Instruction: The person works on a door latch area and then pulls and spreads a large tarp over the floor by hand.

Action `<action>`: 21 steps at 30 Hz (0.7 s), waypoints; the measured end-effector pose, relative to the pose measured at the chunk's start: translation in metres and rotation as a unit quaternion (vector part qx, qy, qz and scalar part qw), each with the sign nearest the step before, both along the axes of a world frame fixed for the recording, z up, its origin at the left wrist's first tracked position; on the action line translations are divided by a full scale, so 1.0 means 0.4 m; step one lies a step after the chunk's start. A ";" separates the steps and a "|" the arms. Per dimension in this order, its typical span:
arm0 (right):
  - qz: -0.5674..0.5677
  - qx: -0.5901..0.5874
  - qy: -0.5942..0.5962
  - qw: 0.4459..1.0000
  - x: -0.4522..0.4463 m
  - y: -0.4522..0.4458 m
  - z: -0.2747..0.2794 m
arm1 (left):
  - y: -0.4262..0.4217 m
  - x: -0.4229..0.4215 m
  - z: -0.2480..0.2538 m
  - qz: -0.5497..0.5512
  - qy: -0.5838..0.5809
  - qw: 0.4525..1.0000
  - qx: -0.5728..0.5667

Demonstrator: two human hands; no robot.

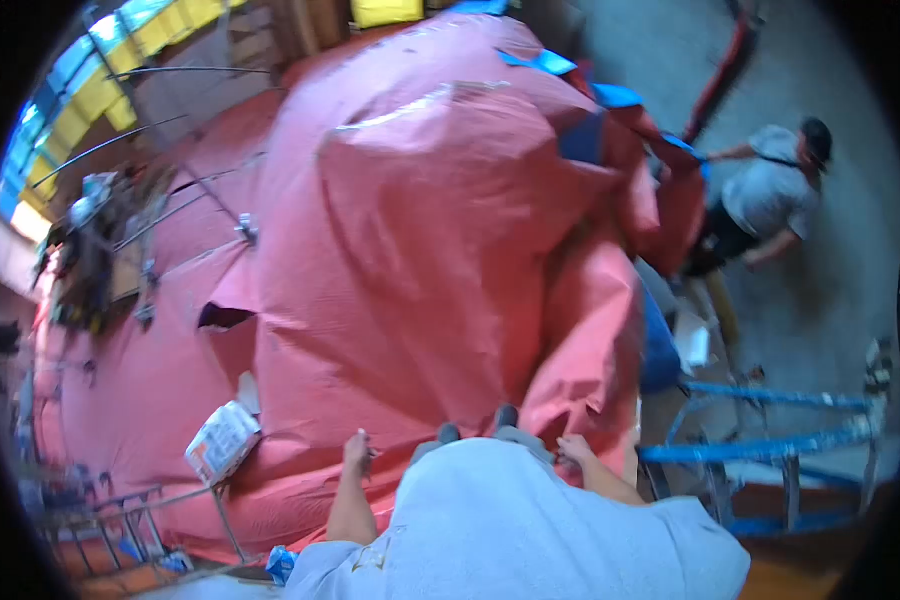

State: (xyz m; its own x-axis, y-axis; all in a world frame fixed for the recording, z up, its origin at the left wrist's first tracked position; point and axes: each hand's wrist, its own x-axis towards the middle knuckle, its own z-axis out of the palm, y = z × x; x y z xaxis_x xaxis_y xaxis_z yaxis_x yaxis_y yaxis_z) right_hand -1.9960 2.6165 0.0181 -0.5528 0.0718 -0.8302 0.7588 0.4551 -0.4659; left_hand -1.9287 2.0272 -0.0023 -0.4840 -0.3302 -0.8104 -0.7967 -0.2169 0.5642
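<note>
clock positions are read from the wearer, with 12 o'clock straight ahead.

the large red sheet of creased, plastic-like material [420, 240] lies at 12 o'clock, raised in peaks and draped down toward the wearer; it also spreads flatter through 10 and 11 o'clock. the left hand [358, 452] is at 10 o'clock, in front of the sheet; blur hides whether its fingers are curled or loose. the right hand [573, 450] is at 2 o'clock, against the sheet's near folds; whether it grips the material or only overlaps it in view cannot be told.

handling the sheet, as judged from this position:
- take a gathered fold in each hand, rather than a single thin edge, to limit tearing.
- apply tension evenly on both sides; the steep folds at 1 o'clock appear likely to bunch.
- verify footing before any pull. the dark shoes [507, 415] show at 12 o'clock against the red material, and a trapped edge could upset balance.
- keep the slack clear of the blue-painted stepladder [760, 450] at 3 o'clock and the white printed package [222, 442] at 10 o'clock; either could snag.
- coordinate with the co-worker in a grey shirt [770, 195] at 1 to 2 o'clock, beside the sheet's far right edge.
</note>
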 end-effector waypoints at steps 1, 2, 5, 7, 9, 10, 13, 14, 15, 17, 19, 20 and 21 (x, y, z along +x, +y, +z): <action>0.023 0.017 -0.028 0.999 -0.040 -0.003 0.008 | 0.005 0.003 -0.004 0.009 0.002 1.000 -0.008; -0.008 0.027 -0.055 0.998 -0.074 -0.029 0.050 | 0.022 0.007 0.016 0.039 0.005 0.999 -0.023; -0.104 -0.060 -0.018 0.993 -0.171 -0.010 -0.019 | 0.116 0.048 0.028 -0.044 -0.097 0.994 0.005; -0.100 -0.108 -0.013 0.989 -0.224 -0.006 -0.023 | 0.167 0.075 -0.008 -0.125 -0.144 0.978 -0.084; -0.017 -0.078 0.002 0.997 -0.262 0.015 -0.019 | 0.225 0.082 0.005 -0.097 -0.119 0.984 -0.087; 0.015 -0.059 -0.025 0.998 -0.291 0.030 -0.052 | 0.275 0.070 0.086 -0.033 -0.089 0.993 -0.063; 0.115 0.000 -0.089 0.989 -0.370 0.068 -0.087 | 0.338 0.064 0.156 -0.045 -0.073 0.992 -0.090; 0.138 0.006 -0.078 0.987 -0.393 0.078 -0.097 | 0.351 0.067 0.176 -0.029 -0.078 0.992 -0.092; 0.151 0.005 -0.080 0.985 -0.419 0.099 -0.128 | 0.360 0.073 0.190 -0.041 -0.091 0.989 -0.110; 0.111 -0.058 -0.062 0.990 -0.470 0.125 -0.193 | 0.376 0.106 0.191 -0.040 -0.102 0.986 -0.128; 0.156 0.030 -0.048 0.986 -0.499 0.074 -0.049 | 0.390 0.137 0.213 -0.040 -0.120 0.982 -0.143; 0.304 0.064 0.047 0.949 -0.508 0.050 0.027 | 0.393 0.152 0.210 -0.039 -0.123 0.982 -0.141; 0.441 0.096 0.140 0.882 -0.505 0.038 0.063 | 0.394 0.177 0.193 -0.029 -0.129 0.984 -0.118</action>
State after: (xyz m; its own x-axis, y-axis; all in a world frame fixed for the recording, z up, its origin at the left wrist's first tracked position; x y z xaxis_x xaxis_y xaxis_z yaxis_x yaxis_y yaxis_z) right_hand -2.1978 2.6319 0.0434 -0.6451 -0.3639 -0.6719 -0.0612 0.9011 -0.4293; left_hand -1.8578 2.1848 0.0749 -0.2958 -0.5019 -0.8128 -0.9272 -0.0539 0.3708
